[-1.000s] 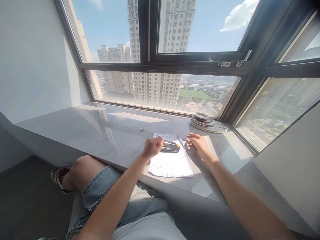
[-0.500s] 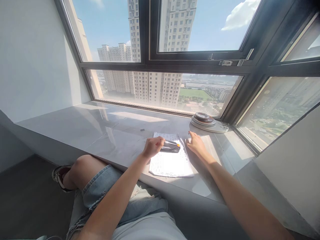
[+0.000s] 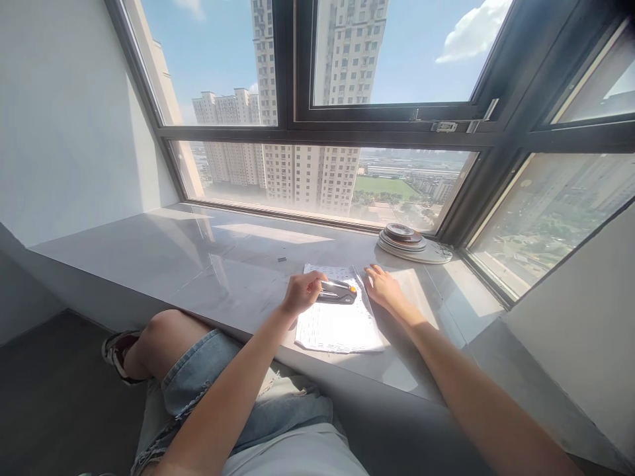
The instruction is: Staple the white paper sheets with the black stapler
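Observation:
My left hand is closed around the rear end of a black stapler with a silver top and an orange spot at its front. The stapler is over the upper part of some printed sheets of paper, bright with sunlight. At the sheets' right edge, my right hand reaches forward with its fingers stretched out, holding nothing that I can see. Whether its fingertips touch the paper is hard to make out. A short dark strip, perhaps staples, lies beyond the left hand.
Sheets and stapler are on a pale, glossy window sill. A stack of round plate-like pieces stands in the far right corner. Dark window frames rise behind. My bent leg is against the sill's front edge.
My right hand has shifted slightly left and lower, closer to the sheets' right edge, its fingers now flatter. The left hand keeps its grip on the stapler, almost unmoved.

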A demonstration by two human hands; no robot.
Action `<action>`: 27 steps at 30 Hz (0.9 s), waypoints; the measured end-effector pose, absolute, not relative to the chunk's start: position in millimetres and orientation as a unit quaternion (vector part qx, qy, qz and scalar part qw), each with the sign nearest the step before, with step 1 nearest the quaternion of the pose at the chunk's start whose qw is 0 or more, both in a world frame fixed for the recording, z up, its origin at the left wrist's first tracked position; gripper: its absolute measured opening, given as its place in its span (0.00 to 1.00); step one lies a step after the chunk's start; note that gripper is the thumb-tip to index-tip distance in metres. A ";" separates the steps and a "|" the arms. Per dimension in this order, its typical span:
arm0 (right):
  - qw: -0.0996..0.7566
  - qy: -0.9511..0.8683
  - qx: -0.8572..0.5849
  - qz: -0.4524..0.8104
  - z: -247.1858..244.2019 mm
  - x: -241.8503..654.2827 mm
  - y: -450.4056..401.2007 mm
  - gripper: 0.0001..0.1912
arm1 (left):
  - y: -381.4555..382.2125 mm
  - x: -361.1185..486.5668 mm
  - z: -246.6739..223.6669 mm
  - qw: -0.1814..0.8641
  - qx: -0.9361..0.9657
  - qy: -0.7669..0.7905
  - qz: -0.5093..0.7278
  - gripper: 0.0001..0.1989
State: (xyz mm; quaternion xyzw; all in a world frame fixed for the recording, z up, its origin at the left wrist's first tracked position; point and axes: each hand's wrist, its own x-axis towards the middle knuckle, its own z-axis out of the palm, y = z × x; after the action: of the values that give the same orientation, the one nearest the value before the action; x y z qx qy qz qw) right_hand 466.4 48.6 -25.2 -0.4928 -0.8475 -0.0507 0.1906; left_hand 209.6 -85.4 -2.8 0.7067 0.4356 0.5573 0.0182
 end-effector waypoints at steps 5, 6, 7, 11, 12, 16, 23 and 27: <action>0.220 -0.852 -0.475 -0.027 -20.9 464.8 47.3 0.23 | -86.1 209.1 -1.8 0.025 0.705 0.439 0.556 0.17; 0.234 -0.851 -0.469 -0.022 -18.5 463.9 46.4 0.23 | -86.1 209.1 -1.6 0.026 0.704 0.443 0.555 0.18; 0.254 -0.850 -0.461 -0.017 -15.5 462.7 44.9 0.23 | -86.0 209.1 -1.5 0.027 0.703 0.447 0.553 0.19; 0.393 -0.834 -0.386 0.031 0.0 455.0 31.6 0.17 | -85.1 210.0 -1.1 0.027 0.688 0.471 0.551 0.23; 0.424 -0.833 -0.351 0.049 3.8 452.6 26.6 0.15 | -84.7 210.4 -1.1 0.026 0.677 0.483 0.555 0.24; 0.445 -0.859 -0.221 0.121 15.1 443.1 4.9 0.11 | -80.3 210.5 0.4 0.006 0.600 0.550 0.582 0.27; 0.326 -0.900 -0.172 0.231 17.1 435.2 -8.0 0.18 | -57.0 170.6 16.4 -0.023 0.537 0.689 0.486 0.23; 0.302 -0.902 -0.174 0.254 11.9 434.3 -5.8 0.25 | -50.8 126.3 7.9 -0.037 0.503 0.792 0.344 0.18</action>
State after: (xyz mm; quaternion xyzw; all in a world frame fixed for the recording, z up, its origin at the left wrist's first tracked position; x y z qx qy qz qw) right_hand 434.3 -5.8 11.9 -0.1742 -0.9022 0.2536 0.3021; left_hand 126.3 -50.8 7.9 0.5032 0.7918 0.3441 -0.0370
